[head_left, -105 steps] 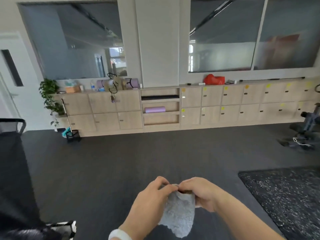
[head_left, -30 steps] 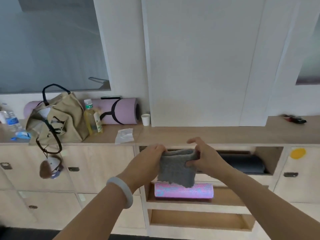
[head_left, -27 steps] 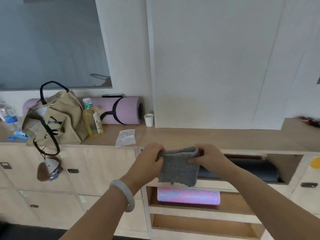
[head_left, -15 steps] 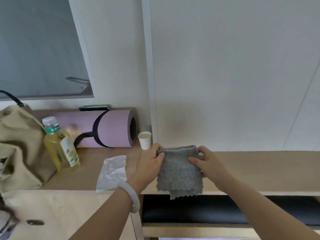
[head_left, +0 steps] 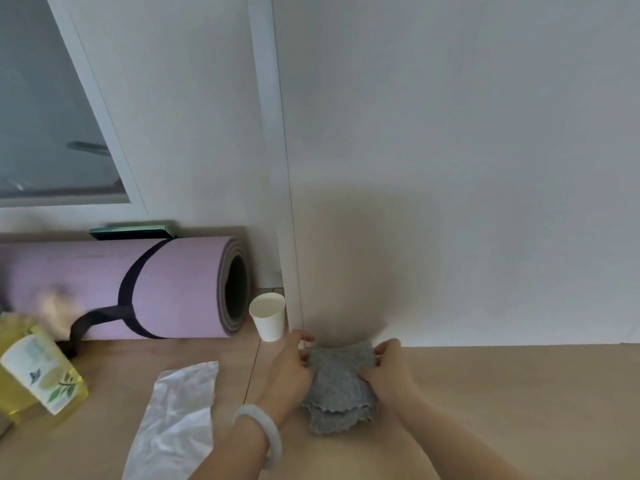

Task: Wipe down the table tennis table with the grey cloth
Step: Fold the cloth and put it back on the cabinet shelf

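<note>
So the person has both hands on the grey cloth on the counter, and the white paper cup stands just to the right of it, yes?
Not quite. The left hand and right hand do hold the cloth on the counter, but the cup stands to its left, next to the rolled mat. The head view shows this.

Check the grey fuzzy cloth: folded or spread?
Folded. The grey fuzzy cloth shows stacked scalloped hems; left hand and right hand pinch its sides.
</note>
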`<state>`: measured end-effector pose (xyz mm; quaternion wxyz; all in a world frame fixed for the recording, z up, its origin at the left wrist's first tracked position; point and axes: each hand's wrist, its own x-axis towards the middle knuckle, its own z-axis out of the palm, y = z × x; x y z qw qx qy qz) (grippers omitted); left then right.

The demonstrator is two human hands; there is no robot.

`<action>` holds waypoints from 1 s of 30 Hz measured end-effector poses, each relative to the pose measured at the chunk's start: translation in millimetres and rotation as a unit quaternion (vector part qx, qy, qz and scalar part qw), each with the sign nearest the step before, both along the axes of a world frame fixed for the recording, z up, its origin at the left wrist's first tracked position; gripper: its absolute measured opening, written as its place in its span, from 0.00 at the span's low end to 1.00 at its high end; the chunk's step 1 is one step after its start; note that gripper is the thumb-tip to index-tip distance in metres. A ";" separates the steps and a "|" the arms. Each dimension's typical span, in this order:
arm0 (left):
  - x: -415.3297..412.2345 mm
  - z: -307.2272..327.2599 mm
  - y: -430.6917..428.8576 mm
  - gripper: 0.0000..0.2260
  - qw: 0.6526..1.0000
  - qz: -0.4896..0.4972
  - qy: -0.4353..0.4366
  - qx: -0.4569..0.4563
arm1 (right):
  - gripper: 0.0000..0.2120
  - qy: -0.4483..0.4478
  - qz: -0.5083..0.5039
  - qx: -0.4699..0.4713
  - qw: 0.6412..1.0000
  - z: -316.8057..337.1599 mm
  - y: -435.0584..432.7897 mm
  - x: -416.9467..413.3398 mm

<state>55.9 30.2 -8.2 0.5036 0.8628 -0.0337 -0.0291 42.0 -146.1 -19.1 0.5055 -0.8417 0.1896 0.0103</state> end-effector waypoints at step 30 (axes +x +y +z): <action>-5.7 -36.3 -6.7 0.35 0.817 -0.177 -0.221 0.502 | 0.34 -0.090 0.262 -0.466 0.840 -6.2 -11.5 -34.7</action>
